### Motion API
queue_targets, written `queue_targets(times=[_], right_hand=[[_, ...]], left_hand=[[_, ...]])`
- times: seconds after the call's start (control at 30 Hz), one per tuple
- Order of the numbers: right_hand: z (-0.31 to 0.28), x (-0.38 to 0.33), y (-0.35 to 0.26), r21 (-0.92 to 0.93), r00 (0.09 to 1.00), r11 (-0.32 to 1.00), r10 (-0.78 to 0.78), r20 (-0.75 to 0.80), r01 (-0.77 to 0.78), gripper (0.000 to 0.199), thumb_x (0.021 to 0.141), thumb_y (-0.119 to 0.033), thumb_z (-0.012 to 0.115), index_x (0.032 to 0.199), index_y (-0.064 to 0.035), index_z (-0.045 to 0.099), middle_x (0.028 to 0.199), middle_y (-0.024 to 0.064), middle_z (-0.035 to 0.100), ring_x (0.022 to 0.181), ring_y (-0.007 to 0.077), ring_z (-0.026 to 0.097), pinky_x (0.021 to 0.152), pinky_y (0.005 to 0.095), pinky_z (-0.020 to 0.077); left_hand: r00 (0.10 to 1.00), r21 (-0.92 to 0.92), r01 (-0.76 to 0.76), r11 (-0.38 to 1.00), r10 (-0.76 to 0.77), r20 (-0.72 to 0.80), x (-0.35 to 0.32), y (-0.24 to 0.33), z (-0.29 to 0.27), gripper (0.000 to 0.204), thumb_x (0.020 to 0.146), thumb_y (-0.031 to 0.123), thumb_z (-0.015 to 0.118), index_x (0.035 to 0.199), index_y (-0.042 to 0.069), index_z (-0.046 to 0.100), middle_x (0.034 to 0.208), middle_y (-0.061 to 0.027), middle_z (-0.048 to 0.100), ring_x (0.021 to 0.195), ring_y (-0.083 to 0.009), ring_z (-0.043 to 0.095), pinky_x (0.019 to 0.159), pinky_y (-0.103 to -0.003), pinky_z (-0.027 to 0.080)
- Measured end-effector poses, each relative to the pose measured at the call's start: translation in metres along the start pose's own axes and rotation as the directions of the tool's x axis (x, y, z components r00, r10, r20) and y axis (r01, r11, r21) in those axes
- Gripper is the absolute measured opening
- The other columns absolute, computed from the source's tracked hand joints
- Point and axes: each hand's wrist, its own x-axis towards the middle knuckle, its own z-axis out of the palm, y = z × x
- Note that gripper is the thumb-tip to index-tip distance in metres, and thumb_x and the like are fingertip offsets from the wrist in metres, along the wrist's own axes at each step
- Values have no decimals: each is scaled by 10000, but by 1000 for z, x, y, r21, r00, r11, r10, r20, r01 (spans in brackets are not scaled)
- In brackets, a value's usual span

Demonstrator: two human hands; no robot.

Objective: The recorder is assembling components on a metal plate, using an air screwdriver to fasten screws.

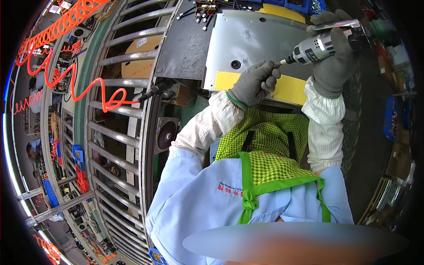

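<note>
My right hand, in a grey glove, is wrapped around a silver-and-black air screwdriver with a lever along its top. The tool lies nearly level, its bit pointing left. At the bit's tip my gloved left hand is closed, thumb and fingers pinched together; what they hold, if anything, is too small to make out. Beneath both hands is a grey sheet-metal panel with small holes and a round black fitting. A yellow strip runs along its near edge.
Short black cables with white connectors lie on the dark bench mat beyond the panel's left side. A metal roller conveyor stands at left, with a coiled orange air hose above it. Blue bins sit at the far edge.
</note>
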Motion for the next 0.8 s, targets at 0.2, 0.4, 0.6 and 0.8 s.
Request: queue_targets(times=[0.2,0.4,0.6,0.8], right_hand=[[-13,2,8,301,991,950,41,130,-79,455,882,-185,571,1270,23,457,1051,202,643,876,259,636,789,393,539],[-17,2,8,329,956,934,40,291,-140,440,881,-170,579,1265,18,472,1077,200,637,893,251,635,782,378,539],[-2,-6,18,-18,974,996,-83,210,89,367,850,-84,584,1187,50,523,936,180,669,790,236,663,703,346,551],[1,-18,37,-71,986,997,6,166,6,370,836,-81,627,1175,35,537,935,146,674,787,195,652,718,325,534]], left_hand=[[998,-40,51,998,-49,47,0,-4,-1,243,1039,246,426,1053,15,501,776,-6,540,551,-32,439,437,-141,330],[992,317,41,948,-77,104,-1,3,-2,311,1027,315,456,1027,18,549,714,-7,543,529,-45,433,464,-182,364],[989,953,-149,265,48,141,28,33,-4,400,1001,387,505,1054,18,651,687,19,558,583,-54,500,546,-219,432],[999,995,-43,86,33,40,42,29,-17,378,992,343,529,1131,6,632,873,-68,676,782,-128,607,739,-294,511]])
